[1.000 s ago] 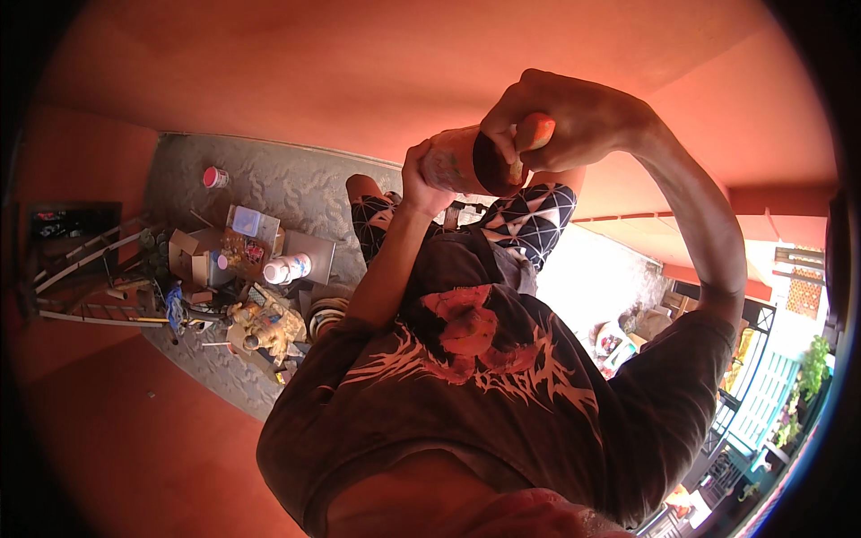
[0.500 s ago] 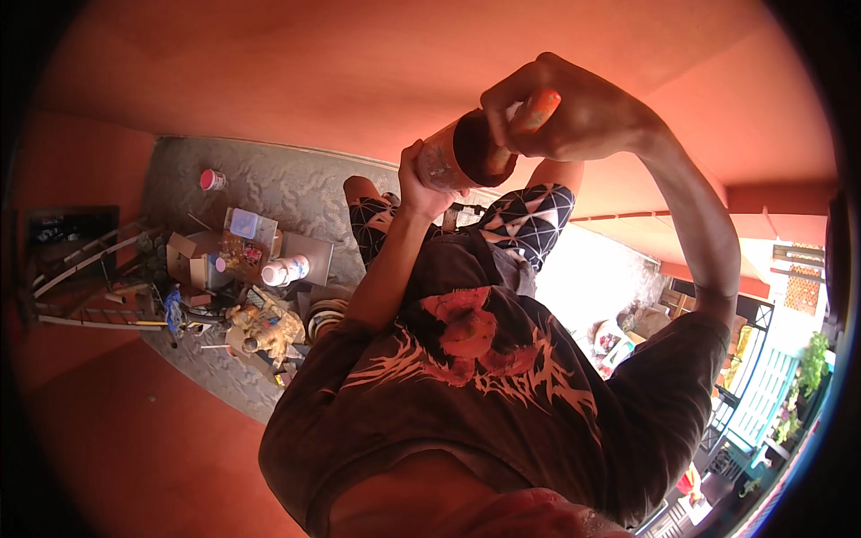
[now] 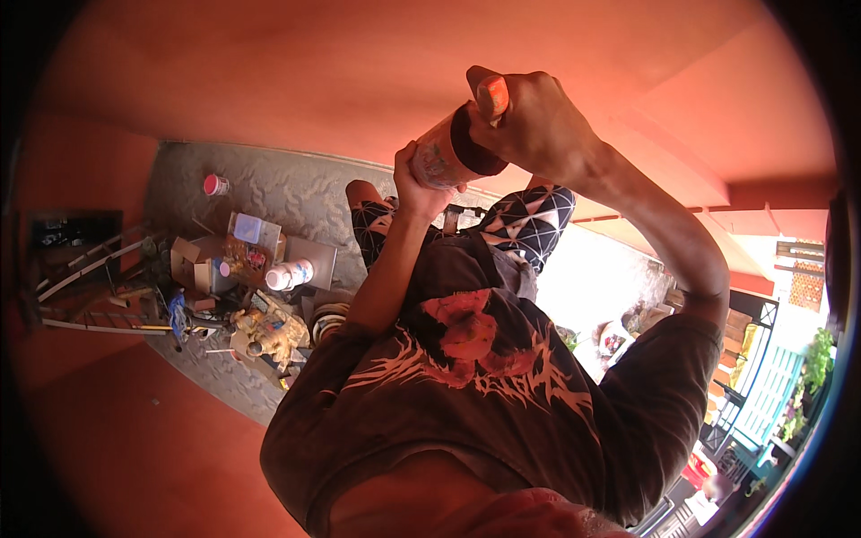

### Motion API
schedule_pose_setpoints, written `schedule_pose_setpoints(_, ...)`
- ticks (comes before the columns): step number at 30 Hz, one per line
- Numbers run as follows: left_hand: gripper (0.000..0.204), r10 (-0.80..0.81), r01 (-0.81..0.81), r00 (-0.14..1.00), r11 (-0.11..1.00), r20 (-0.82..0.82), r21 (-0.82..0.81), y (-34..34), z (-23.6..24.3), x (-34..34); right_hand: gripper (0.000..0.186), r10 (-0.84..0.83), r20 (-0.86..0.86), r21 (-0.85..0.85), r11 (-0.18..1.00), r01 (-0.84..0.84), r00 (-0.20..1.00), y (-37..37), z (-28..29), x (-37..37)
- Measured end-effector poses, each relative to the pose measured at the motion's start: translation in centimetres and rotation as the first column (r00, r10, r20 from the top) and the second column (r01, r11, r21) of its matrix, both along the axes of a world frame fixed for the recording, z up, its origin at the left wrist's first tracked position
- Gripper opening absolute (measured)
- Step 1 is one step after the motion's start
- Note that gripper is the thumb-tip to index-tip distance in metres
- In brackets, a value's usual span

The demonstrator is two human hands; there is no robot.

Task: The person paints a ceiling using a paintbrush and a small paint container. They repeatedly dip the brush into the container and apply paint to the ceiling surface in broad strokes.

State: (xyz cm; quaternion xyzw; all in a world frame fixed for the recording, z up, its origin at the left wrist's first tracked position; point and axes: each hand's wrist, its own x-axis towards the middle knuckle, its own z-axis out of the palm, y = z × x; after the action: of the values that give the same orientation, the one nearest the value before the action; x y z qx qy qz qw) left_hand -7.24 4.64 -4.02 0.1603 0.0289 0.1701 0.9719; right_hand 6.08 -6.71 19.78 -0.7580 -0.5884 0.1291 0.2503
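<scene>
Bottle (image 3: 446, 151) upper centre of frame, long axis tilted up-right. Right hand (image 3: 538, 125) wrapped tight round its cap (image 3: 492, 92) end; left hand (image 3: 417, 190) clasps the base, lower left.

Orange-labelled bottle (image 3: 446, 152), dark-banded, tilted, held aloft.

Around the raised hands, left hand (image 3: 420, 184) and right hand (image 3: 529, 125), the plain orange wall (image 3: 269, 81) leaves open room on all sides. Down on the grey mat (image 3: 269, 193), cardboard boxes (image 3: 193, 264), a white bottle (image 3: 289, 274) and loose clutter crowd the left part; the person's patterned knees (image 3: 529, 220) block the middle.
</scene>
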Motion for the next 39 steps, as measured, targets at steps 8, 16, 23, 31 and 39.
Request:
schedule_pose_setpoints(8,0.052,-0.005,0.004,0.998,1.0,-0.068,-0.014,-0.8,0.1,0.2,0.036,0.07,0.216,-0.058,0.997,-0.059,0.974,0.3,1.6,-0.3)
schedule_pose_setpoints(16,0.057,-0.006,0.006,0.998,1.0,-0.063,-0.006,-0.4,0.2,0.0,0.009,-0.022,-0.111,0.187,0.982,0.042,0.994,-0.5,1.8,2.4)
schedule_pose_setpoints(23,0.065,-0.013,0.01,1.0,0.995,-0.028,-0.099,0.2,0.8,0.3,0.009,0.127,-0.859,0.376,0.814,0.442,0.496,-2.5,-2.8,6.6)
schedule_pose_setpoints(31,0.074,-0.008,0.009,1.0,0.996,0.016,-0.089,1.2,2.2,1.0,0.007,0.285,-0.957,0.254,0.753,0.607,0.047,-2.6,-10.7,5.2)
schedule_pose_setpoints(39,0.071,-0.009,0.004,0.997,0.997,-0.073,-0.072,1.9,3.3,1.3,0.023,0.3,-0.936,0.114,0.756,0.645,-0.185,-2.3,-12.8,3.8)
